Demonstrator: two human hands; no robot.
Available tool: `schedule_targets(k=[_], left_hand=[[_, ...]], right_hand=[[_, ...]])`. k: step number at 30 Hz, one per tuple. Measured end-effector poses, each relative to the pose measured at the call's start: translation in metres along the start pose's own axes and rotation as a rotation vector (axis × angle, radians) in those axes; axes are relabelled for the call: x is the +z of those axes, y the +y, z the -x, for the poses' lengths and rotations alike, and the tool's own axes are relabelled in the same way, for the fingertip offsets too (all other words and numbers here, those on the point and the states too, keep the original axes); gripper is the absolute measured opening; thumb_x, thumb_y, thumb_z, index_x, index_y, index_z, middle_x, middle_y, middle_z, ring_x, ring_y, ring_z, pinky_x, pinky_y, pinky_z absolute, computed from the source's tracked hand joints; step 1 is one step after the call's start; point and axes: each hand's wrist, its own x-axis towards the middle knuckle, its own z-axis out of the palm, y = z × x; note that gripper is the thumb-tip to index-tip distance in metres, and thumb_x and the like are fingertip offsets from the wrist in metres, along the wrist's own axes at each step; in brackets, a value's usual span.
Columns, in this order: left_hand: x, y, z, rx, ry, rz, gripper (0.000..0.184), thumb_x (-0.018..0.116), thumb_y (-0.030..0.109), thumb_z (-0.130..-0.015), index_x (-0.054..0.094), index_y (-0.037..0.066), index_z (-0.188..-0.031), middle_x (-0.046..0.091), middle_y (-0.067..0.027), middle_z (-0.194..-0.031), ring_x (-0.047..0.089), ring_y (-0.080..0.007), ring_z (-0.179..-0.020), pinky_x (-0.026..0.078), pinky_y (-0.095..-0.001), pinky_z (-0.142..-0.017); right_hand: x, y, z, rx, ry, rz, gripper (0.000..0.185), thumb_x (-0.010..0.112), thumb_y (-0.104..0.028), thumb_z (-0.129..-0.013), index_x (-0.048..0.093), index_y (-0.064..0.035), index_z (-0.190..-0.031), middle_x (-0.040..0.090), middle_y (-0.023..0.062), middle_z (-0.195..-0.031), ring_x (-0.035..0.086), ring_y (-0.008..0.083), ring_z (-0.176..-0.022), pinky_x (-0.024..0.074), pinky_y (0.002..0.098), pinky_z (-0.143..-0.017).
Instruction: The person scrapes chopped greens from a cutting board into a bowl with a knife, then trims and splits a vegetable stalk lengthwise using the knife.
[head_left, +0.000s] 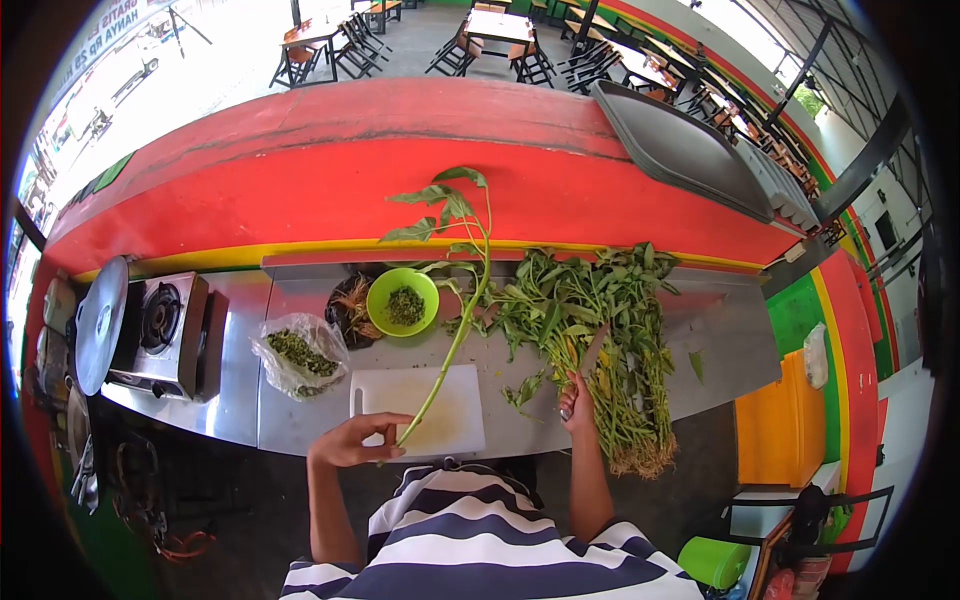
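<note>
My left hand (pixel 362 440) pinches the lower end of a long leafy green stem (pixel 455 350), which looks like water spinach. The stem rises over a white cutting board (pixel 465 410), its leaves at the far tip. In my right hand (pixel 577 405) is a knife (pixel 597 347), blade pointing away from me, in front of a large heap of leafy stems (pixel 625 300) with roots at the near edge. Beyond the board, a lime green bowl (pixel 429 287) holds chopped greens. A clear plastic bag (pixel 338 338) of chopped greens lies to its left.
A gas stove (pixel 165 330) stands at the left end of the steel counter (pixel 720 340), with a large round metal lid (pixel 100 325) beside it. Dark roots or scraps (pixel 350 308) lie by the bowl. A red ledge (pixel 400 140) bounds the back, with dark trays (pixel 680 145) at right.
</note>
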Motion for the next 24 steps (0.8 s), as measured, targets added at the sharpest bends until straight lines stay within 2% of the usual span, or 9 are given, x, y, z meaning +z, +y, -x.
schedule_targets(k=[2,4,7,10,11,13,16,20,24], left_hand=[[0.002,-0.055,-0.005,-0.064,0.03,0.019,0.046,0.07,0.003,-0.09,0.058,0.005,-0.135,0.052,0.0012,-0.067,0.054,-0.0097,-0.062,0.042,-0.0275,-0.063],[0.01,-0.112,-0.004,-0.241,0.05,-0.178,0.043,0.073,0.012,-0.089,0.06,0.006,-0.13,0.055,0.0004,-0.065,0.056,-0.0101,-0.062,0.045,-0.0276,-0.061],[0.024,-0.156,0.004,-0.41,0.08,-0.211,0.044,0.076,0.018,-0.087,0.062,0.009,-0.127,0.06,-0.0017,-0.067,0.058,-0.0102,-0.063,0.048,-0.0268,-0.061],[0.035,-0.186,0.011,-0.371,0.149,-0.222,0.04,0.077,0.02,-0.086,0.065,0.009,-0.122,0.064,-0.0027,-0.068,0.06,-0.01,-0.063,0.05,-0.0261,-0.062],[0.04,-0.188,0.011,-0.368,0.18,-0.229,0.038,0.077,0.02,-0.086,0.065,0.009,-0.121,0.063,-0.0021,-0.068,0.06,-0.0096,-0.064,0.049,-0.0266,-0.061],[0.047,-0.189,0.008,-0.359,0.201,-0.233,0.038,0.077,0.02,-0.086,0.066,0.008,-0.12,0.063,-0.0024,-0.068,0.059,-0.0095,-0.062,0.048,-0.0263,-0.06],[0.062,-0.177,0.007,-0.329,0.242,-0.205,0.036,0.076,0.019,-0.086,0.066,0.006,-0.118,0.063,-0.0022,-0.068,0.056,-0.0089,-0.06,0.045,-0.0258,-0.058],[0.072,-0.149,0.008,-0.176,0.236,-0.214,0.031,0.075,0.018,-0.088,0.066,0.005,-0.115,0.063,-0.0011,-0.069,0.058,-0.0084,-0.063,0.046,-0.0258,-0.06],[0.087,-0.129,0.036,-0.162,0.322,-0.219,0.031,0.074,0.016,-0.088,0.066,0.004,-0.115,0.062,-0.0013,-0.066,0.057,-0.0076,-0.06,0.045,-0.0253,-0.059]], right_hand=[[-0.005,0.03,0.026,0.047,0.061,0.023,0.04,0.059,-0.041,-0.099,0.056,-0.0122,-0.126,0.034,-0.006,-0.059,0.035,0.0047,-0.047,0.0317,0.0218,-0.042],[-0.008,0.06,0.049,0.064,0.09,0.054,0.036,0.059,-0.041,-0.099,0.056,-0.0128,-0.121,0.034,-0.0057,-0.059,0.035,0.0055,-0.046,0.0314,0.023,-0.041],[-0.008,0.092,0.08,0.076,0.109,0.128,0.033,0.059,-0.041,-0.099,0.057,-0.0126,-0.116,0.034,-0.005,-0.058,0.034,0.0066,-0.044,0.0309,0.0249,-0.04],[-0.005,0.106,0.105,0.068,0.09,0.212,0.036,0.058,-0.04,-0.1,0.056,-0.0085,-0.117,0.035,-0.0036,-0.058,0.036,0.0079,-0.043,0.0316,0.0259,-0.039],[-0.007,0.109,0.109,0.059,0.085,0.253,0.039,0.059,-0.04,-0.1,0.055,-0.0052,-0.118,0.036,-0.0026,-0.058,0.037,0.0089,-0.042,0.0325,0.0262,-0.039],[-0.008,0.109,0.114,0.06,0.069,0.301,0.037,0.057,-0.04,-0.1,0.052,-0.0078,-0.117,0.038,-0.0015,-0.058,0.038,0.0092,-0.042,0.0323,0.0265,-0.038],[-0.006,0.104,0.13,0.015,0.001,0.4,0.025,0.053,-0.038,-0.102,0.042,-0.015,-0.099,0.045,0.0014,-0.063,0.039,0.0082,-0.042,0.0321,0.0258,-0.038],[-0.003,0.103,0.15,-0.015,-0.012,0.351,0.023,0.05,-0.037,-0.103,0.043,-0.0147,-0.102,0.049,0.0026,-0.065,0.039,0.0083,-0.042,0.0324,0.0256,-0.038],[0.006,0.116,0.186,-0.08,-0.048,0.276,0.021,0.049,-0.034,-0.104,0.044,-0.014,-0.104,0.053,0.0036,-0.067,0.041,0.0079,-0.042,0.0331,0.0247,-0.037]])
